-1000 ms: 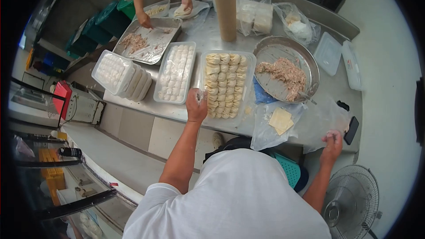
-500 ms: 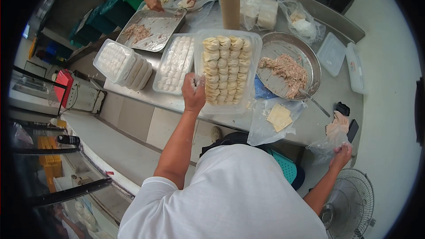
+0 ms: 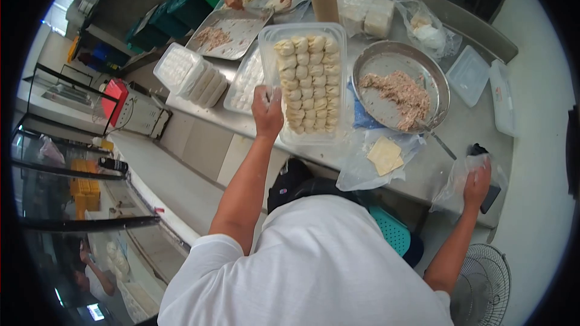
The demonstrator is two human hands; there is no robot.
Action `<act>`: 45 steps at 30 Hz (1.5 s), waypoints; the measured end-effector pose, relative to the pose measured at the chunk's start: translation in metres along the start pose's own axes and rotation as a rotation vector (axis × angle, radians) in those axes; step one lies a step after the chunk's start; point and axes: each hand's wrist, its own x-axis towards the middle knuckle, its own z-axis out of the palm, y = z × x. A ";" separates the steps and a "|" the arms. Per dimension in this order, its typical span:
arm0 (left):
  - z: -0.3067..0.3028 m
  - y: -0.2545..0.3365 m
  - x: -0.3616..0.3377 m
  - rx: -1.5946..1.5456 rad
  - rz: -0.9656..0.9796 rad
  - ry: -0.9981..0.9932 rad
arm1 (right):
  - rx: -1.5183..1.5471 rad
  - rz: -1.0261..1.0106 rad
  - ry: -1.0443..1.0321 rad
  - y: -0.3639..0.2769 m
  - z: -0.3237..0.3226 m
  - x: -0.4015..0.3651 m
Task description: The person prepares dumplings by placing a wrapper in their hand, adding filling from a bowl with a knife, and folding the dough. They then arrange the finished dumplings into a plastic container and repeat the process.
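My left hand (image 3: 267, 108) grips the left edge of a clear plastic container (image 3: 343, 48) filled with rows of folded dumplings (image 3: 310, 78). At the right end of the steel table, my right hand (image 3: 478, 182) is closed on a crumpled clear plastic bag (image 3: 448, 198). A dark flat object (image 3: 490, 199) lies beside that hand. Between my hands, square wrappers (image 3: 385, 156) rest on a plastic sheet, below a round steel pan (image 3: 444, 98) of minced filling (image 3: 406, 98) with a utensil in it.
Across the steel table (image 3: 465, 122), another person's hands (image 3: 232, 0) work near a tray (image 3: 241, 35) of filling. Stacked containers (image 3: 202, 81) stand left. A cardboard tube (image 3: 323, 0), bagged blocks (image 3: 377, 22) and a lid (image 3: 469, 75) are farther back. A fan (image 3: 483, 284) stands lower right.
My right hand has moved up over the table's right end with the plastic bag, now covering the beige cloth-like item. My left hand still holds the dumpling container. The whole view has shifted slightly.
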 end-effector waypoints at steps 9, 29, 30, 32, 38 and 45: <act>-0.007 -0.011 0.015 0.120 -0.165 -0.204 | 0.117 0.262 -0.266 0.072 0.067 0.069; 0.069 -0.070 0.086 0.519 0.226 -0.807 | 0.428 0.331 -0.048 -0.156 -0.029 0.076; 0.081 -0.072 0.093 0.512 0.231 -0.812 | 0.541 0.276 -0.163 -0.186 -0.020 0.072; 0.099 -0.079 0.103 0.640 0.164 -0.978 | 0.562 0.001 -0.337 -0.232 -0.009 0.068; 0.114 -0.096 0.109 0.707 0.180 -1.071 | 0.360 0.508 -0.093 -0.172 -0.001 0.006; 0.130 -0.099 0.109 0.588 0.234 -1.171 | -0.167 0.830 -0.086 -0.085 0.012 -0.052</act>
